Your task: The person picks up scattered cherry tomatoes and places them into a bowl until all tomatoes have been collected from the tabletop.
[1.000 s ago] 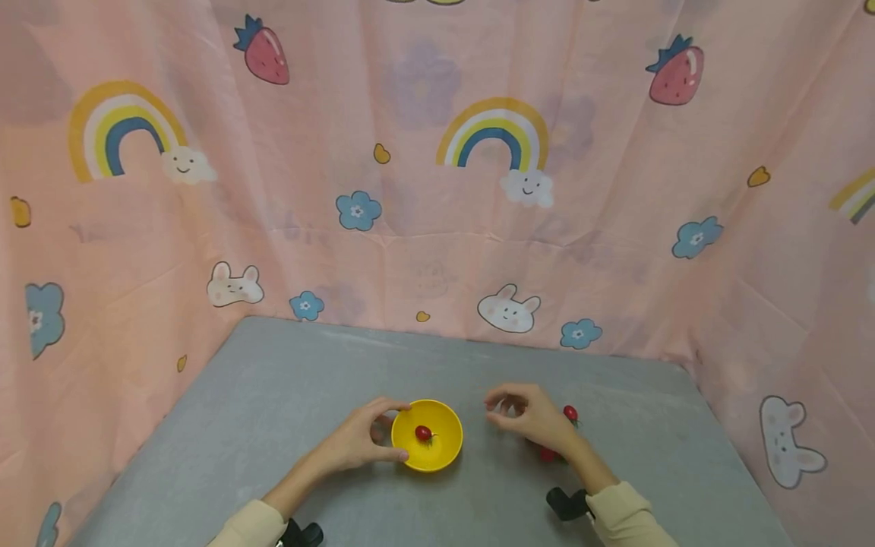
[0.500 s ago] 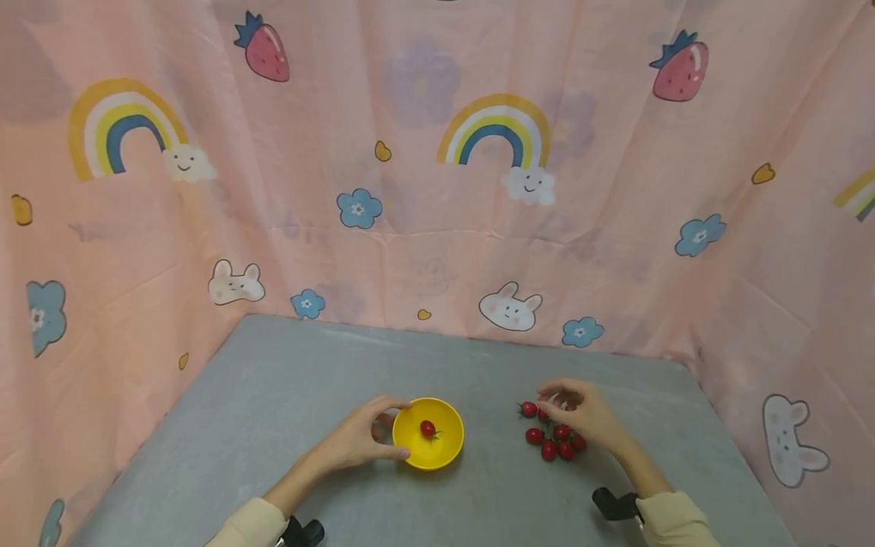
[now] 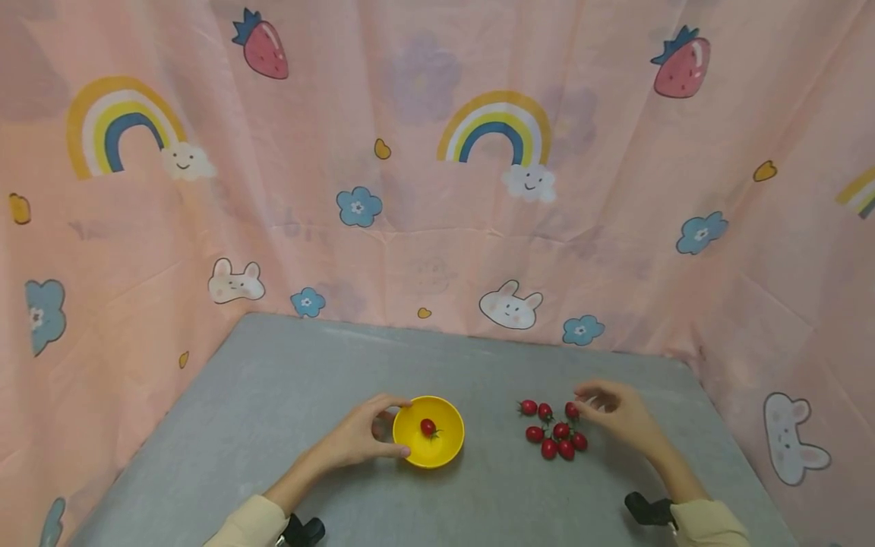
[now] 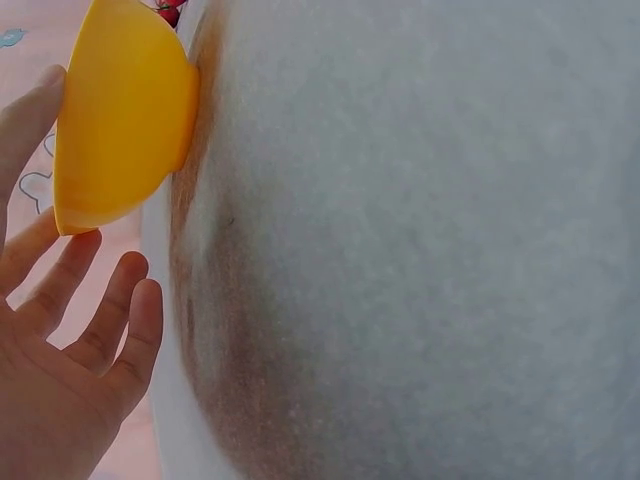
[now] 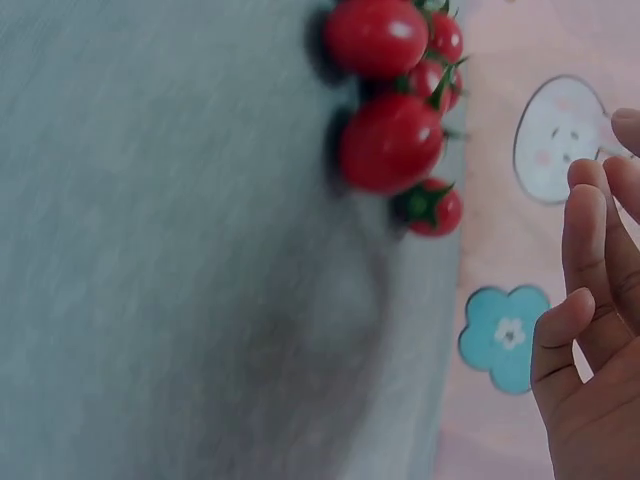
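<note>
My left hand (image 3: 358, 434) holds a yellow bowl (image 3: 447, 444) by its left side, thumb and fingers spread around the rim. One red cherry tomato (image 3: 428, 428) with a green stem lies inside it. The left wrist view shows the bowl's smooth outer wall (image 4: 120, 110). To the right, several cherry tomatoes (image 3: 561, 431) lie loosely grouped on the grey table. My right hand (image 3: 625, 416) hovers at the group's right edge, fingers loosely bent, close to the rearmost right tomato (image 3: 571, 411). In the right wrist view that hand (image 5: 600, 340) shows nothing held.
The grey table (image 3: 328, 372) ends at a pink patterned curtain (image 3: 396, 266) behind and at both sides. Black wrist mounts (image 3: 648, 509) sit below both hands, by the beige sleeves (image 3: 707, 524).
My right hand has swung rightward from beside the bowl, across the cherry tomatoes to their right edge, uncovering the group. My left hand and the bowl stay in place.
</note>
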`<state>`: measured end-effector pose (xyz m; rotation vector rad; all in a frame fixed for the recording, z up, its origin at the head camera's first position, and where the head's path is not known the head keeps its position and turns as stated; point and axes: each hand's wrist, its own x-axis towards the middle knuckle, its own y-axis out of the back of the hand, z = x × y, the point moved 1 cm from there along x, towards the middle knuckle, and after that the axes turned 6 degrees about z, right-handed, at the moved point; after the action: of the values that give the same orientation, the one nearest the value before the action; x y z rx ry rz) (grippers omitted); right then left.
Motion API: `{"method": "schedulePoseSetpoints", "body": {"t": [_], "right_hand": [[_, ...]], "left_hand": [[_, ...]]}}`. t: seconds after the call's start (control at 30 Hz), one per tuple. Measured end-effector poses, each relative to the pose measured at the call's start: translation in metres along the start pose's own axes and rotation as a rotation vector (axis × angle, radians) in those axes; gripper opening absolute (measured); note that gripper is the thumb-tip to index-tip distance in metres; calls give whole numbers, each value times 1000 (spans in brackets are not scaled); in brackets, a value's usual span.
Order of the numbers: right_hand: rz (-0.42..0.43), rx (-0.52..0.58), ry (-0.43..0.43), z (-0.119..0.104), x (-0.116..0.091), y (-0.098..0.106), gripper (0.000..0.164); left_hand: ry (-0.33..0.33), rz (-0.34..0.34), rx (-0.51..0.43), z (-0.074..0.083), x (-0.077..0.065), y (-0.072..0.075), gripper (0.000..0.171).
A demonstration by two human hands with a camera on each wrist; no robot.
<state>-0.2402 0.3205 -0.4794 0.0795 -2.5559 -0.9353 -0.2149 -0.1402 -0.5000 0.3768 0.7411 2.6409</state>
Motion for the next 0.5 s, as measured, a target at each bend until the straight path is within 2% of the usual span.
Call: {"method": "schedulePoseSetpoints", "body": {"t": [0.2,0.5], "right_hand": [[-77,-26,-61,15,-2,8,33],[-200,-2,-81,25,4,8,55]], "left_hand": [[4,-1,0,-1,0,0,63],[-2,-7,-8,-1,1,0,62]]}}
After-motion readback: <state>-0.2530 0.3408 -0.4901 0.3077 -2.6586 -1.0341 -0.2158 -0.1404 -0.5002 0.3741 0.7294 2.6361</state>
